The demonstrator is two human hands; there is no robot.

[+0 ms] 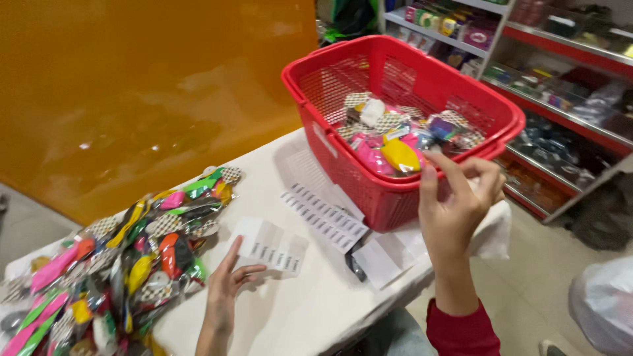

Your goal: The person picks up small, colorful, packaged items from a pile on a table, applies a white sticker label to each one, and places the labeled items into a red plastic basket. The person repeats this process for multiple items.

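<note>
Label sheet point(271, 245) touching left hand point(224, 290) fingertips.

Heap of small glossy pkts point(125, 257), pink, green, yellow, orange w/ checkered header cards, on left end of white table point(297, 310). More such pkts point(395, 142) in red mesh basket point(369, 191); a yellow one on top. White label sheet point(271, 245) w/ rows of small dark stickers touching left hand point(224, 290) fingertips. Two longer label strips point(324, 215) just beside basket. Right hand point(455, 204) at basket's near rim.
</note>
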